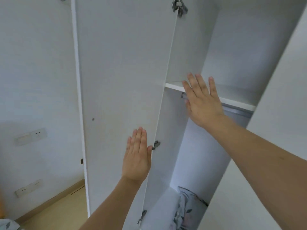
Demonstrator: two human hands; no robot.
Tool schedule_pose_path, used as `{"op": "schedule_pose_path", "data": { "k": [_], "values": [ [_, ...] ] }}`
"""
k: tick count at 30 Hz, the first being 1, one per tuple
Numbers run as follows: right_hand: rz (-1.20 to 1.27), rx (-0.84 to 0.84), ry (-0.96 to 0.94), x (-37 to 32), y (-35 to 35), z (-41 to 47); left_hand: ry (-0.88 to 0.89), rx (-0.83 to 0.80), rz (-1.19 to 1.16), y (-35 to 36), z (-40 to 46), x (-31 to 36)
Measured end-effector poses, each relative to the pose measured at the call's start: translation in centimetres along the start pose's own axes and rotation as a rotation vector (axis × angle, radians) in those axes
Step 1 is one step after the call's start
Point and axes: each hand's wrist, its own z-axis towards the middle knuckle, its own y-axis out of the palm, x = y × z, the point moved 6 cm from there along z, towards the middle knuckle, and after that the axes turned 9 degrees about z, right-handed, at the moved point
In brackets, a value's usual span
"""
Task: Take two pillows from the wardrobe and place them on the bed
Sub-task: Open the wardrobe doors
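The white wardrobe stands open in front of me, with its left door (pixel 123 80) swung out and its right door (pixel 282 97) at the frame's right. A pillow (pixel 187 211) with a grey leaf print lies at the bottom of the wardrobe, partly hidden by the right door. My left hand (pixel 137 156) is flat with fingers together, against the inner face of the left door near a hinge (pixel 155 145). My right hand (pixel 201 100) is raised with fingers spread, in front of the upper shelf (pixel 174 85). Both hands hold nothing. The bed is out of view.
A metal hanging rail (pixel 235 110) runs under the shelf. Wall sockets (pixel 30 136) sit on the left wall, with another socket strip (pixel 28 188) lower down. Beige floor (pixel 54 211) shows at the lower left. A patch of leaf-print fabric (pixel 6 224) is at the bottom left corner.
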Motion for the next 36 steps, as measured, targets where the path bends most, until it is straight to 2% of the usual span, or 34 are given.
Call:
{"op": "schedule_pose_path", "data": {
  "k": [8, 12, 16, 19, 22, 25, 31, 36],
  "values": [
    [-0.369, -0.059, 0.122, 12.7, -0.9, -5.8, 0.229, -0.197, -0.196, 8.1, 3.7, 13.1],
    [-0.482, -0.073, 0.161, 15.8, -0.5, -6.4, 0.375, -0.272, -0.300, 12.2, 6.5, 17.9],
    [-0.558, -0.142, 0.230, 18.2, 0.9, -6.9, 0.479, -0.434, -0.413, 15.8, 8.2, 22.1],
    [-0.631, -0.131, 0.246, 18.7, 1.4, -7.2, 0.522, -0.570, -0.569, 17.1, 8.2, 24.9],
    [-0.686, -0.127, 0.246, 18.6, 1.6, -7.1, 0.405, -0.844, -0.940, 17.9, 7.2, 26.7],
    [-0.711, -0.126, 0.261, 18.2, 1.5, -7.3, 0.204, -0.932, -1.239, 18.2, 7.1, 26.7],
    [-0.717, -0.111, 0.260, 15.3, -0.9, -8.0, 0.105, -1.088, -1.376, 17.6, 6.2, 25.4],
    [-0.732, -0.074, 0.148, 10.7, -5.9, -9.4, 0.094, -1.251, -1.499, 13.4, 3.0, 23.8]
  ]
}}
